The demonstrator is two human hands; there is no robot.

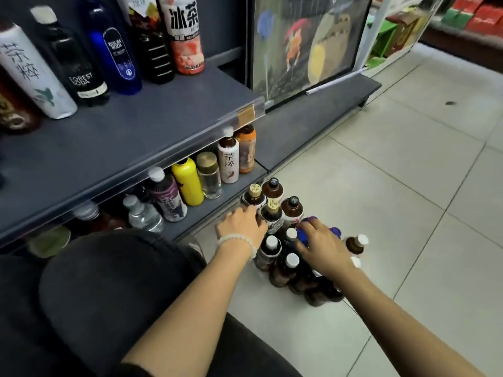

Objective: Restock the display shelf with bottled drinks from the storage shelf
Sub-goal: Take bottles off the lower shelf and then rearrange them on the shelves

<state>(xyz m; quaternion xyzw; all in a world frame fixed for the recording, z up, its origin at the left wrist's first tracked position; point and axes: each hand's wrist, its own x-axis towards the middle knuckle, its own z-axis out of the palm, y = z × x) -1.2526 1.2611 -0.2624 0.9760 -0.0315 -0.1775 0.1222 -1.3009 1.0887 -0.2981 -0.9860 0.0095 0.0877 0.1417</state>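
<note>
A cluster of several bottled drinks [283, 240] stands on the tiled floor beside the grey shelf unit. My left hand [241, 227] reaches into the cluster's left side, fingers curled against a dark bottle with a gold cap [272, 216]. My right hand [324, 246] hovers over the blue-capped bottles [304, 235] with fingers spread, fingertips touching the caps. The upper grey shelf [136, 137] holds a row of tall bottles at the back. The bottom shelf [212, 205] holds a yellow bottle [187, 183], a white tea bottle [228, 161] and others.
A framed cartoon picture [307, 44] leans on a low grey platform [326, 104] to the right. Light floor tiles [408, 186] stretch right of the bottles. My dark-clothed knee [109, 281] is at the lower left. Red and green boxes [473, 14] sit far right.
</note>
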